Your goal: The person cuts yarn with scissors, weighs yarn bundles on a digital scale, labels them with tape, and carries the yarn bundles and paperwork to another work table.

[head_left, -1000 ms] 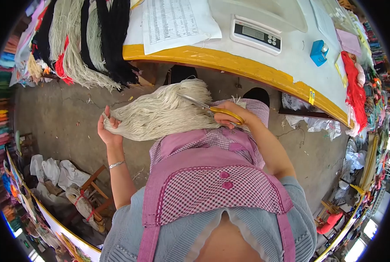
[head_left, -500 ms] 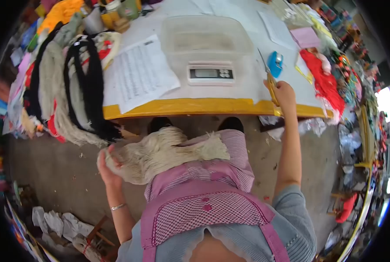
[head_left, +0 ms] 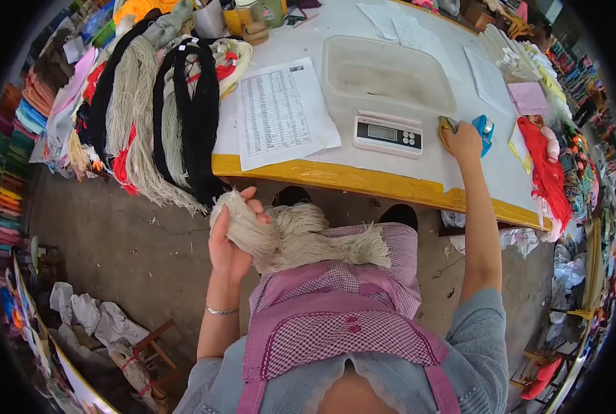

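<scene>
My left hand [head_left: 230, 241] is raised over my lap, its fingers closed around one end of a cream yarn hank [head_left: 252, 231]. The rest of the hank lies across my lap on the pink checked apron [head_left: 349, 338], its cut ends fanning out to the right. At the table's right side, my right hand [head_left: 466, 141] grips the yellow-handled scissors [head_left: 448, 132] low over the tabletop. Its fingers hide part of the scissors, and the blades cannot be made out. Right beside that hand sits a blue object with a shiny part [head_left: 485, 132], perhaps a tape dispenser.
A digital scale [head_left: 388, 134] stands near the table's yellow front edge [head_left: 349, 185], before a clear plastic tray [head_left: 390, 76]. Left of it lies a printed sheet [head_left: 277, 110]. Black yarn hanks [head_left: 201, 117] hang over the left corner; red yarn [head_left: 546, 162] hangs at the right.
The view has turned, shifting the table rightward. My left hand has lifted and gathered the hank's end. My right hand has brought the scissors down beside the scale, blades no longer pointing up in view.
</scene>
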Motion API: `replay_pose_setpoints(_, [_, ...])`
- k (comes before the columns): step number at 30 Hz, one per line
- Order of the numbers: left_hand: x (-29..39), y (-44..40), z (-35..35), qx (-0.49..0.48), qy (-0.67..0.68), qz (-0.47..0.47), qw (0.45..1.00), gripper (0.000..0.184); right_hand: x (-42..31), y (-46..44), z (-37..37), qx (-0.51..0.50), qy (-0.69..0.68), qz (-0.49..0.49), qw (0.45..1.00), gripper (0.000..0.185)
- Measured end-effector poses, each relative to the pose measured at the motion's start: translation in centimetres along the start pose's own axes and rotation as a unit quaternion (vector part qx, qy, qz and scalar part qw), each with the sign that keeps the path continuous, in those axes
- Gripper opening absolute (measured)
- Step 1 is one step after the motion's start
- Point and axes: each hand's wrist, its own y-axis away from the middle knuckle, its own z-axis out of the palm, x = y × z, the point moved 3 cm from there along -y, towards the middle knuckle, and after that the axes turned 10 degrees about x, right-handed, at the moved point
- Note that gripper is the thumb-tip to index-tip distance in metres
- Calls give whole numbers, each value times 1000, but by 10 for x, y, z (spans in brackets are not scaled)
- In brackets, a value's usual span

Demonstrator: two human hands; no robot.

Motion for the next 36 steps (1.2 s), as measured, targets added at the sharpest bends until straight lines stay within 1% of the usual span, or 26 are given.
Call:
replay_pose_setpoints(1, [-1,-2,4,-21,17,-10,1000,56,1,-1,2,10,7,-10,1000,45])
replay_pose_setpoints(3, [-1,-4,21,-22,62,-33,997,59,2,-1,3,-1,13,-6,1000,42])
replay_pose_setpoints(5, [-3,-8,26,-36,68,-45,996,71,4,3,-1,-11,19,-2,1000,39])
replay_pose_setpoints(6, [-4,-11,27,-44,66,-43,996,75,6,12,-8,35,14,-13,999,35])
replay_pose_setpoints(7, [-4,-14,27,-105,71,-43,991,80,5,22,-20,81,8,-25,996,30])
replay_pose_setpoints(9, [-8,-14,30,-117,48,-25,992,80,-7,50,-54,140,-62,-48,987,20])
replay_pose_setpoints(11, [-16,-16,31,-137,-9,-25,990,82,-46,93,-89,96,-233,-66,965,14])
replay_pose_setpoints(12, [-22,-14,39,-124,-64,-25,990,88,-69,117,-104,27,-368,-76,926,12])
replay_pose_setpoints(13, [-30,-12,49,-112,-120,-26,986,94,-94,141,-118,-35,-407,-115,905,14])
replay_pose_setpoints(14, [-41,-12,53,-136,-111,-59,983,95,-111,162,-122,-62,-436,-227,869,16])
replay_pose_setpoints(15, [-52,-11,59,-161,-107,-62,979,96,-133,178,-135,-100,-491,-300,812,20])
replay_pose_setpoints(16, [-62,-9,66,-186,-102,-66,975,96,-149,192,-134,-92,-527,-361,764,29])
replay_pose_setpoints(17, [-66,-3,75,-194,-87,-94,973,99,-157,199,-139,-91,-524,-361,766,29])
replay_pose_setpoints(18, [-64,2,81,-197,-84,-94,972,99,-165,204,-144,-118,-515,-363,768,32])
replay_pose_setpoints(22, [-46,10,85,-180,-92,-39,979,99,-172,216,-150,-200,-480,-363,774,38])
replay_pose_setpoints(23, [-40,12,82,-165,-96,-31,981,99,-173,221,-149,-198,-480,-363,774,38])
replay_pose_setpoints(25, [-36,14,75,-173,-115,-2,978,98,-177,227,-148,-168,-456,-420,766,30])
replay_pose_setpoints(27, [-35,15,69,-184,-162,66,967,97,-183,228,-160,-149,-436,-443,769,27])
replay_pose_setpoints(29, [-31,11,61,-137,-180,118,967,94,-185,227,-163,-134,-421,-460,770,25])
replay_pose_setpoints(30, [-24,9,61,-110,-185,135,967,92,-184,227,-165,-134,-473,-480,727,21])
replay_pose_setpoints(31, [-17,8,62,-87,-190,149,966,82,-181,226,-166,-133,-522,-497,680,18])
replay_pose_setpoints(32, [-12,6,61,-69,-172,153,971,76,-177,225,-164,-134,-523,-496,680,18])
replay_pose_setpoints(33, [-8,4,60,-50,-153,158,974,70,-173,226,-159,-192,-513,-478,686,16])
replay_pose_setpoints(34, [-5,2,57,0,-59,173,983,63,-168,225,-153,-251,-502,-459,689,13])
replay_pose_setpoints(35, [3,1,55,25,-71,217,973,62,-164,220,-146,-252,-505,-458,687,13])
replay_pose_setpoints(36, [15,1,52,50,-83,261,960,60,-160,212,-138,-243,-489,-450,707,11])
